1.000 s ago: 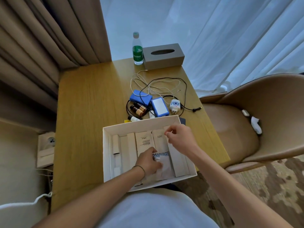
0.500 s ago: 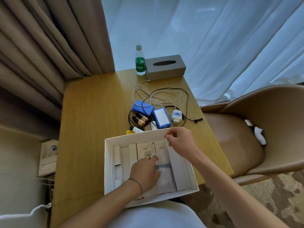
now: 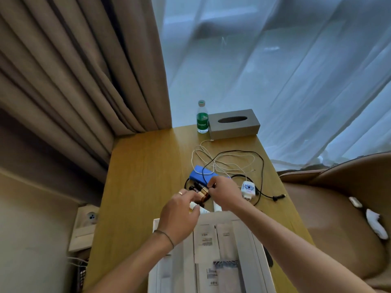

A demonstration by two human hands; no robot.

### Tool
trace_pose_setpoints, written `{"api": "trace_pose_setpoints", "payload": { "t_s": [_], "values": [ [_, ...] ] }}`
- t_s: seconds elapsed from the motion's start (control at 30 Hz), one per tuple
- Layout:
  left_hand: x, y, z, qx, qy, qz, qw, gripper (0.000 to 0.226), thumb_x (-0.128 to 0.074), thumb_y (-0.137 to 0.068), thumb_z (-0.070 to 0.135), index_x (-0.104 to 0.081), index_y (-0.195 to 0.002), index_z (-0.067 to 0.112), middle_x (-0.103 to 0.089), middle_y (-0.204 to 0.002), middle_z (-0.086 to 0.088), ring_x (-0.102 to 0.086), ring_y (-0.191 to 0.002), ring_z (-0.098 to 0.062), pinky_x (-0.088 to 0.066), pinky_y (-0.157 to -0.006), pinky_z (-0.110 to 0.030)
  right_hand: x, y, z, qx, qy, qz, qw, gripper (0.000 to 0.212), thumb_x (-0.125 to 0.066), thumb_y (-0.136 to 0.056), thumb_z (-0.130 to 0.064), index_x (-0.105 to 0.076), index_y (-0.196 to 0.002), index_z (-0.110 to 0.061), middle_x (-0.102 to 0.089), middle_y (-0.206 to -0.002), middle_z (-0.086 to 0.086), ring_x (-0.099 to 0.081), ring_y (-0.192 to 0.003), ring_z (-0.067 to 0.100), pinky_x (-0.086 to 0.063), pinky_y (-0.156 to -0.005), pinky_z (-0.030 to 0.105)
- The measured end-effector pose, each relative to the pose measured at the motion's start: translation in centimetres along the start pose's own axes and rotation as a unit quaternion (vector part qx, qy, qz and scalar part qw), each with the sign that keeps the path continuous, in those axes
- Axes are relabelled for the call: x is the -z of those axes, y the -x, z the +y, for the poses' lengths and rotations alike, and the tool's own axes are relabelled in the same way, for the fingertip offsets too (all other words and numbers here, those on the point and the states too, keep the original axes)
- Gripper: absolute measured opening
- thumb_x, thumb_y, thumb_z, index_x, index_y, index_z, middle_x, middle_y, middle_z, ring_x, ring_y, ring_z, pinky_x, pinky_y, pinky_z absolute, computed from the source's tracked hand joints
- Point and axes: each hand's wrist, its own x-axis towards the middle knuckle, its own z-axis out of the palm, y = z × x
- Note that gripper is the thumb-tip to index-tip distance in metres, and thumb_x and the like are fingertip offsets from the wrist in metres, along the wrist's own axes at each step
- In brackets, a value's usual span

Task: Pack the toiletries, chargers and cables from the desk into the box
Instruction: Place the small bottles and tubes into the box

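The white box [image 3: 155,224] lies at the desk's near edge with several white packets [image 3: 204,240] in it. Just beyond it lies the pile: small brown bottles [image 3: 201,191], a white tube [image 3: 193,205], a blue power bank [image 3: 198,172], a white charger plug [image 3: 248,188], a looped white cable [image 3: 228,163] and a black cable [image 3: 262,166]. My left hand [image 3: 179,216] hovers over the tube and bottles with fingers spread. My right hand [image 3: 226,193] has its fingertips pinched together at the bottles and the black cable; what they hold is hidden.
A green-labelled water bottle [image 3: 202,117] and a grey tissue box [image 3: 233,123] stand at the far edge of the wooden desk [image 3: 143,176]. Brown curtains hang at left, a tan chair [image 3: 338,208] sits at right, and a wall socket [image 3: 91,216] is at lower left.
Both hands have left the inside of the box and reached forward to the pile of bottles and cables. The camera has tilted upward, so the box sits lower in view.
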Motion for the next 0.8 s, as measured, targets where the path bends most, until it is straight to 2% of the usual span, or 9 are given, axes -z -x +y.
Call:
{"api": "trace_pose_setpoints", "payload": {
  "t_s": [0.1,0.17,0.3,0.4,0.57,0.7,0.8],
  "values": [
    [0.1,-1.4,-1.4,0.033,-0.004,-0.023,0.999,0.016,-0.061,-0.090,0.024,-0.067,-0.103,0.032,-0.059,-0.097,0.013,-0.059,-0.087,-0.004,-0.039,-0.061,-0.011,-1.5,-2.5,0.0,-0.011,0.049,-0.033,0.998,0.031,-0.050,-0.088,-0.010,-0.066,-0.115,-0.009,-0.071,-0.108,0.012,-0.067,-0.096,0.030,-0.057,-0.082,0.044],
    [0.0,-2.1,-2.2,0.043,-0.004,-0.039,0.998,0.016,-0.061,-0.091,0.025,-0.067,-0.105,0.030,-0.060,-0.100,0.011,-0.060,-0.088,-0.005,-0.042,-0.064,-0.012,-2.6,-4.0,0.2,-0.013,0.081,-0.054,0.995,0.030,-0.049,-0.088,-0.009,-0.062,-0.115,-0.010,-0.069,-0.110,0.011,-0.064,-0.100,0.030,-0.056,-0.082,0.041],
    [0.0,-3.4,-3.8,0.063,-0.012,-0.061,0.996,0.016,-0.059,-0.092,0.027,-0.067,-0.106,0.028,-0.060,-0.102,0.010,-0.060,-0.092,-0.007,-0.053,-0.074,-0.024,-4.4,-6.1,0.6,-0.001,0.170,-0.056,0.984,0.007,-0.053,-0.089,-0.009,-0.055,-0.094,-0.013,-0.067,-0.098,0.009,-0.064,-0.090,0.031,-0.045,-0.065,0.035],
    [0.0,-4.0,-5.0,0.070,-0.026,-0.069,0.995,0.016,-0.058,-0.092,0.027,-0.066,-0.105,0.029,-0.058,-0.101,0.012,-0.059,-0.092,-0.007,-0.052,-0.077,-0.026,-5.4,-7.1,0.6,0.017,0.236,-0.045,0.971,0.012,-0.058,-0.084,-0.005,-0.052,-0.079,-0.015,-0.068,-0.087,0.008,-0.066,-0.082,0.030,-0.040,-0.058,0.032],
    [0.2,-4.6,-6.8,0.079,-0.041,-0.080,0.993,0.015,-0.056,-0.093,0.027,-0.066,-0.104,0.030,-0.059,-0.103,0.013,-0.059,-0.093,-0.006,-0.053,-0.078,-0.028,-6.7,-8.1,-0.2,0.031,0.305,-0.051,0.951,0.018,-0.062,-0.085,-0.004,-0.052,-0.079,-0.018,-0.060,-0.080,0.004,-0.067,-0.082,0.026,-0.037,-0.057,0.031],
    [0.5,-5.2,-7.7,0.081,-0.057,-0.090,0.991,0.016,-0.056,-0.093,0.028,-0.066,-0.106,0.031,-0.059,-0.104,0.011,-0.059,-0.093,-0.008,-0.054,-0.078,-0.030,-7.4,-8.6,-0.7,0.045,0.319,-0.067,0.944,0.015,-0.063,-0.086,-0.005,-0.056,-0.081,-0.017,-0.069,-0.088,0.004,-0.067,-0.083,0.026,-0.040,-0.058,0.031],
    [0.3,-5.9,-8.1,0.068,-0.064,-0.102,0.990,0.015,-0.056,-0.094,0.028,-0.066,-0.106,0.030,-0.059,-0.103,0.012,-0.059,-0.090,-0.008,-0.055,-0.078,-0.031,-7.3,-8.9,-0.3,0.029,0.244,-0.065,0.967,0.012,-0.064,-0.086,-0.019,-0.055,-0.080,-0.015,-0.064,-0.083,0.004,-0.064,-0.080,0.025,-0.043,-0.059,0.032]
  ]
}}
